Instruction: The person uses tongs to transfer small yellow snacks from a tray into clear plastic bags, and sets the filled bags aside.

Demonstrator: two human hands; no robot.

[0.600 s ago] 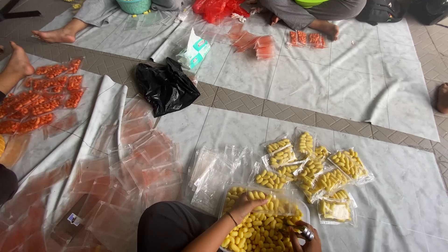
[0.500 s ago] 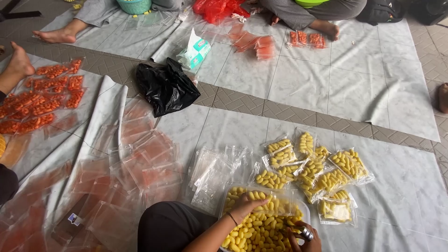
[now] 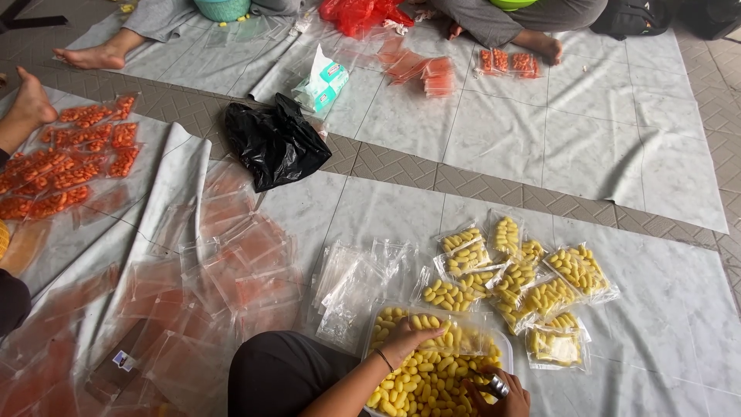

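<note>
Grey sheeting (image 3: pixel 633 293) over paved floor; left hand (image 3: pixel 407 340) fingers pinch clear bag (image 3: pixel 432 330); right hand (image 3: pixel 494 394) fingers clasp metal scoop (image 3: pixel 499 384).

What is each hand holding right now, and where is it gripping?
The left hand pinches a clear bag of yellow pieces at its near left edge, over the tub. The right hand grips a small shiny metal object; where exactly cannot be told.

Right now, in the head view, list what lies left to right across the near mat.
Empty orange-tinted bags → empty clear bags → left hand on the tub of yellow pieces → filled yellow bags.
</note>
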